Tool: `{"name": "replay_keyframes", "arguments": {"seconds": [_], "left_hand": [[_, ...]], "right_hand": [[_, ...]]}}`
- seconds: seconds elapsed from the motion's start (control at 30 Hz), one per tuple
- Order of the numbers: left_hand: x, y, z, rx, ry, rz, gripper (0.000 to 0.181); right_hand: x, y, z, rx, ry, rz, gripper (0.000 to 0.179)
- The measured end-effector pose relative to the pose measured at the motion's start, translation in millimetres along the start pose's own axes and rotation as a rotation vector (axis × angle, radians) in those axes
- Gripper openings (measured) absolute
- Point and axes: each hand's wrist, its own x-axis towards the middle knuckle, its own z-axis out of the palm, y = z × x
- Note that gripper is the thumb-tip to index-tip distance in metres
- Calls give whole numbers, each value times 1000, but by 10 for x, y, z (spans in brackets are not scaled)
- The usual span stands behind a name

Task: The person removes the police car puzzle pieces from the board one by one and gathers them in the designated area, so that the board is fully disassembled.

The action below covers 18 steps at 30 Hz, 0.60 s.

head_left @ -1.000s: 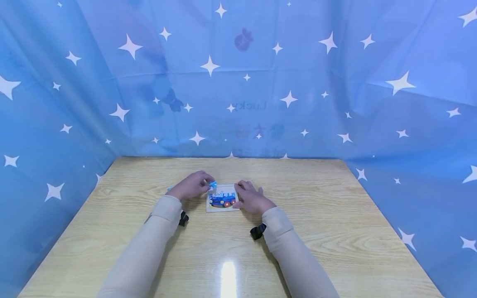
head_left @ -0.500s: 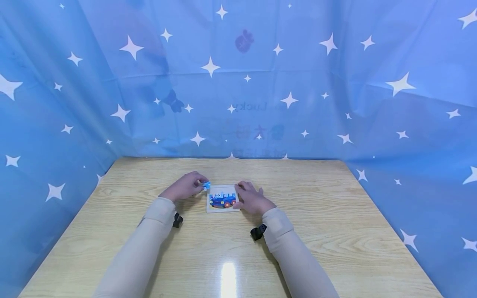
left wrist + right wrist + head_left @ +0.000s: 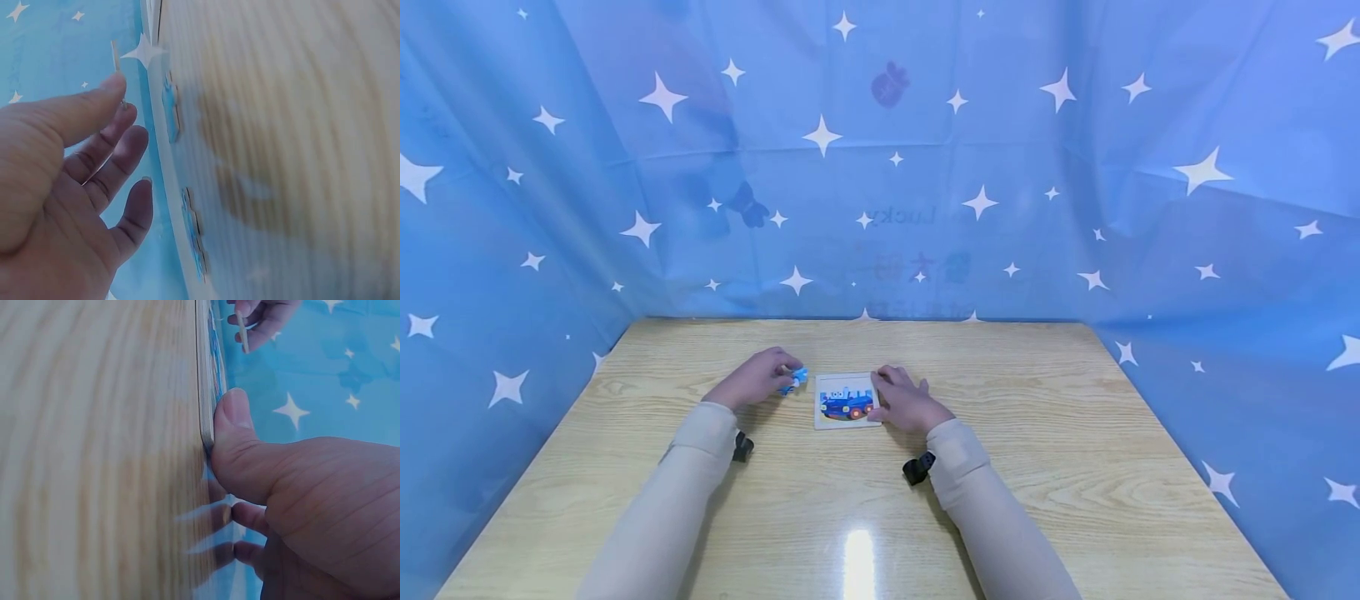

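Left hand (image 3: 754, 379) pinches thin puzzle piece (image 3: 115, 55), shown edge-on in left wrist view, between thumb and fingers, other fingers loosely bent. Two blue pieces (image 3: 170, 111) lie on wooden table (image 3: 1015, 417), near left fingertips. Puzzle tray (image 3: 844, 380) flat on table, right of left pinch, apart from it; blue vehicle picture with red wheels (image 3: 847, 406) inside. Right hand (image 3: 908, 404) grips tray's right side, thumb at near corner, fingers at far one. Black camera (image 3: 742, 447) below left wrist. Beyond both hands, blue star-printed curtain (image 3: 880, 183).
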Motion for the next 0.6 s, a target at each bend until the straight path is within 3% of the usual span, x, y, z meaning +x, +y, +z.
{"name": "replay_keyframes", "arguments": {"seconds": [0.6], "left_hand": [[-109, -120, -91, -13, 30, 7, 30]], "right_hand": [[3, 2, -4, 0, -11, 8, 79]]}}
